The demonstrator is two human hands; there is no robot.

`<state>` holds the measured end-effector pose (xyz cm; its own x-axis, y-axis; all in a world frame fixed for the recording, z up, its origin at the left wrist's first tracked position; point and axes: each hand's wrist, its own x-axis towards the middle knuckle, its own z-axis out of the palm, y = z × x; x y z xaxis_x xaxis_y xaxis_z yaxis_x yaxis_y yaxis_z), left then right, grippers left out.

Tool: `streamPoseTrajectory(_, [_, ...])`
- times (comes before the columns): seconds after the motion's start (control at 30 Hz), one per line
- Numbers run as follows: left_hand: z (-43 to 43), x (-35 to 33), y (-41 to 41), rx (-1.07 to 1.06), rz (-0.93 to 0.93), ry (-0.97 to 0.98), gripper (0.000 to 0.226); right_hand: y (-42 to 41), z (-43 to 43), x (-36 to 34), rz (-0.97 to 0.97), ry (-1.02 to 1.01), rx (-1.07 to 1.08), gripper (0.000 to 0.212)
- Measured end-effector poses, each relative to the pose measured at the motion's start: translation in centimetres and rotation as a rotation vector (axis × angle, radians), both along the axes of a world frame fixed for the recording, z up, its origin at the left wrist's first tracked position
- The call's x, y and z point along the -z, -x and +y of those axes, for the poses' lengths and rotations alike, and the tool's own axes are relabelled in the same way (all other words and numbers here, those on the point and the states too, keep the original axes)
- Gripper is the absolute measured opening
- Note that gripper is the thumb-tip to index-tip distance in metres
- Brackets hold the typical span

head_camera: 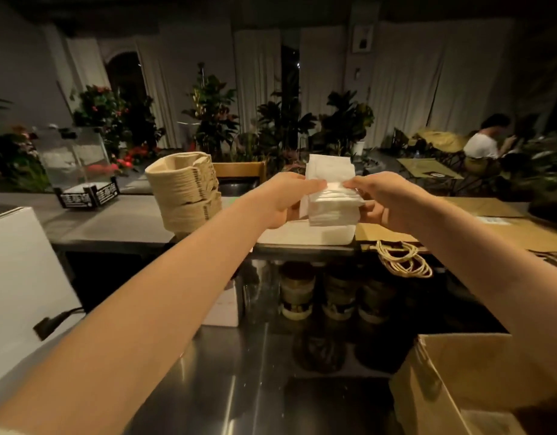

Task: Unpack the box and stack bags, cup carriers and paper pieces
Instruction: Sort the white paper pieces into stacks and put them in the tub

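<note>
A thick bundle of white paper pieces (332,205) is held just above a flat white stack (305,235) on the raised counter. My left hand (286,197) grips its left side and my right hand (384,199) grips its right side, thumbs on top. More white paper (329,167) stands upright behind the bundle. A tall stack of brown pulp cup carriers (186,189) stands to the left. Flat brown paper bags (490,224) with twine handles (402,259) lie to the right. The open cardboard box (478,384) is at the lower right.
A white appliance (23,277) fills the left edge. A clear case on a black crate (79,171) sits at the counter's far left. Jars (333,293) stand on the steel worktop (239,387) under the counter. Plants and a seated person (487,139) are beyond.
</note>
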<state>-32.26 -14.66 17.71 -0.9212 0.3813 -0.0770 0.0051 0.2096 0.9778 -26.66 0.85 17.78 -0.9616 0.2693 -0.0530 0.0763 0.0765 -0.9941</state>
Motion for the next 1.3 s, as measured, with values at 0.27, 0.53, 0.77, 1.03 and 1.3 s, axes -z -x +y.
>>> streamPoseTrajectory(0.27, [4.3,1.5,6.4,-0.02,0.022,0.041,0.058,6.7,3.5,0.4,-0.015,-0.254,0.062,0.019])
streamPoseTrajectory(0.53, [6.5,3.8,9.9,-0.046,0.127,0.188,0.03,10.8,5.1,1.6,-0.059,-0.495,0.09,0.018])
streamPoseTrajectory(0.77, [7.4,4.3,10.9,0.031,0.242,0.606,0.05,12.8,5.3,2.8,-0.161,-1.046,0.077,0.055])
streamPoseTrajectory(1.03, [7.5,5.4,10.5,-0.081,0.8,0.733,0.034,14.5,5.3,4.4,-0.09,-1.497,-0.169,0.042])
streamPoseTrajectory(1.3, [7.0,5.4,9.6,0.14,0.736,0.788,0.028,13.6,5.8,5.5,-0.144,-1.36,-0.147,0.037])
